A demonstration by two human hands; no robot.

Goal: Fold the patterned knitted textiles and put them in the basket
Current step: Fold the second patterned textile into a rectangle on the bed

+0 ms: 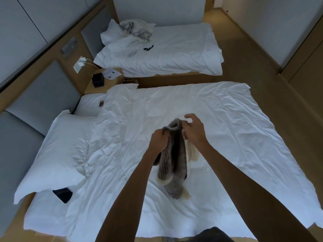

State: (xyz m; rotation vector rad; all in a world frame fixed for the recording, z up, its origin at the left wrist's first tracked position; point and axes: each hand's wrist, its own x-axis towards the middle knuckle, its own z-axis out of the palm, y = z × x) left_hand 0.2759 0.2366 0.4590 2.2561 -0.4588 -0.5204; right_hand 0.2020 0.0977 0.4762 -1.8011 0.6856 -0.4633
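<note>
phone [63, 194] beside pillow [57, 151] (on bed [227, 137])

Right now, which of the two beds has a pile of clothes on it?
The far bed, near the wall: the pile of clothes lies on its pillow end. The near bed has only the scarf held above it.
</note>
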